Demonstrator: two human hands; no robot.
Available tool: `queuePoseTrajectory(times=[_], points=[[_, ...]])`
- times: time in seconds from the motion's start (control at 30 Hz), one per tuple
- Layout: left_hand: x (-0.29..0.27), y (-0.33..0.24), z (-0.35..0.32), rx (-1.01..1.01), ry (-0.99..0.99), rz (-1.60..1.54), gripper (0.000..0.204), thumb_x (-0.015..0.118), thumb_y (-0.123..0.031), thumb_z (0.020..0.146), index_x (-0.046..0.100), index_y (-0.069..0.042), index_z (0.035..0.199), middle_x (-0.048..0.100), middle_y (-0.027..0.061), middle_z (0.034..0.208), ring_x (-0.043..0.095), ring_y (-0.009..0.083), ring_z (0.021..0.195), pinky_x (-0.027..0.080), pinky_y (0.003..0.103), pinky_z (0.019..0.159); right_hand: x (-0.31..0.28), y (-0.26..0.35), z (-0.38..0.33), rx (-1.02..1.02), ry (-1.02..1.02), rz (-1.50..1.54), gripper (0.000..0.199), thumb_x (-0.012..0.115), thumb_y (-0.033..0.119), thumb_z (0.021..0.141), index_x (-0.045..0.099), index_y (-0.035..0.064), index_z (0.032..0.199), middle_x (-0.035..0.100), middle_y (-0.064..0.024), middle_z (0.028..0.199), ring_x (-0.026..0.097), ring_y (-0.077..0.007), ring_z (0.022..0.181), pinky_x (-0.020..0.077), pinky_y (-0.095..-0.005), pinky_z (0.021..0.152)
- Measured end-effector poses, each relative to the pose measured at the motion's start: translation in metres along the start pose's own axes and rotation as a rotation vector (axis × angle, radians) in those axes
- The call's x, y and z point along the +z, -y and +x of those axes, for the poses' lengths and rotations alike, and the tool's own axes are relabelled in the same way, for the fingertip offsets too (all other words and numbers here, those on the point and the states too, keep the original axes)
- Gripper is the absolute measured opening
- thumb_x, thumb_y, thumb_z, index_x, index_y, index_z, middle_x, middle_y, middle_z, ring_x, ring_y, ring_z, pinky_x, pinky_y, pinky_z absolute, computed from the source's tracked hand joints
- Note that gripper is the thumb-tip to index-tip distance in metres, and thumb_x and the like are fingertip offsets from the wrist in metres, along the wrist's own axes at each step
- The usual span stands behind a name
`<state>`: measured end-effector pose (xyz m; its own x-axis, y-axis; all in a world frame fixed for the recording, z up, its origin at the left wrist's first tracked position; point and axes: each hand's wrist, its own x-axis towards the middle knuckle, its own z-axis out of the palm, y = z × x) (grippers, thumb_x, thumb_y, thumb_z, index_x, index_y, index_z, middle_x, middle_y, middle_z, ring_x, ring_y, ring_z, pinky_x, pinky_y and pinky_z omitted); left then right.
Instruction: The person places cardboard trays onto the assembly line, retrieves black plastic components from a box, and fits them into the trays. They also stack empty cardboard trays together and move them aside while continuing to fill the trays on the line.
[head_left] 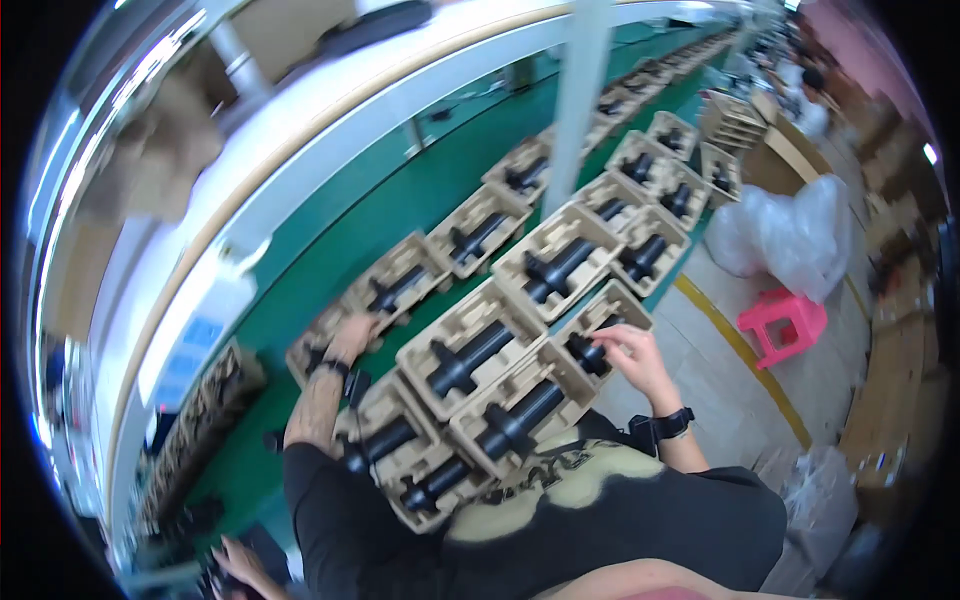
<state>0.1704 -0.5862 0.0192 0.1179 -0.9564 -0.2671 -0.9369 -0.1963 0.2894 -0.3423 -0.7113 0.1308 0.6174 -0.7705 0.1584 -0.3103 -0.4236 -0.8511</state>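
My left hand reaches over the far row and touches a brown moulded pulp tray on the green belt; its fingers are blurred. On the right, my right hand has its thumb and fingertips closed at the end of a black cylindrical part, which lies in a pulp tray. Between my hands stand more pulp trays, each with a black tube-like part with a wider collar. Dark watches or bands are on both my wrists.
Filled trays run along the green belt into the distance. A white post rises among them. To the right are clear plastic bags, a pink stool and cardboard boxes. Another person's hand shows at lower left.
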Motion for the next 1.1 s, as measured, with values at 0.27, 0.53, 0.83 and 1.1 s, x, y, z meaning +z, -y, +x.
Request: queuePoseTrajectory(times=[0.27, 0.53, 0.83, 1.1], points=[[-0.087, -0.033, -0.015, 0.112, -0.185, -0.025, 0.035, 0.054, -0.032, 0.088, 0.055, -0.008, 0.114, 0.064, 0.0154, 0.096, 0.061, 0.0321, 0.085, 0.049, 0.039, 0.073, -0.004, -0.012, 0.02, 0.011, 0.079, 0.172, 0.02, 0.052, 0.005, 0.091, 0.062, -0.0032, 0.106, 0.065, -0.0072, 0.092, 0.06, -0.0131, 0.088, 0.0462, -0.0233, 0.079], [-0.115, -0.034, -0.237, -0.718, -0.477, -0.303, 0.049, 0.06, -0.038, 0.084, 0.054, -0.009, 0.122, 0.064, 0.0144, 0.102, 0.062, 0.0231, 0.089, 0.048, 0.03, 0.081, -0.025, 0.004, 0.063, 0.02, 0.535, 0.412, 0.025, 0.054, 0.009, 0.09, 0.059, -0.0027, 0.112, 0.063, -0.0092, 0.096, 0.06, -0.0164, 0.092, 0.0477, -0.0281, 0.084], [0.045, 0.114, -0.277, -1.061, -0.605, -0.121, 0.069, 0.072, -0.041, 0.07, 0.049, -0.006, 0.124, 0.062, 0.023, 0.103, 0.062, 0.0317, 0.096, 0.049, 0.043, 0.081, -0.006, 0.041, 0.042, 0.019, 0.401, 0.472, 0.026, 0.053, 0.008, 0.09, 0.058, -0.0034, 0.113, 0.062, -0.0097, 0.096, 0.06, -0.0185, 0.093, 0.0474, -0.0313, 0.086], [0.021, 0.054, -0.299, -0.911, -1.358, -0.956, 0.057, 0.07, -0.04, 0.078, 0.044, -0.004, 0.115, 0.06, 0.0131, 0.094, 0.062, 0.0195, 0.057, 0.052, 0.026, 0.049, 0.049, 0.088, -0.018, 0.079, 0.281, 0.427, 0.026, 0.052, 0.006, 0.089, 0.057, -0.0049, 0.112, 0.062, -0.011, 0.097, 0.06, -0.0181, 0.093, 0.0471, -0.031, 0.087]])
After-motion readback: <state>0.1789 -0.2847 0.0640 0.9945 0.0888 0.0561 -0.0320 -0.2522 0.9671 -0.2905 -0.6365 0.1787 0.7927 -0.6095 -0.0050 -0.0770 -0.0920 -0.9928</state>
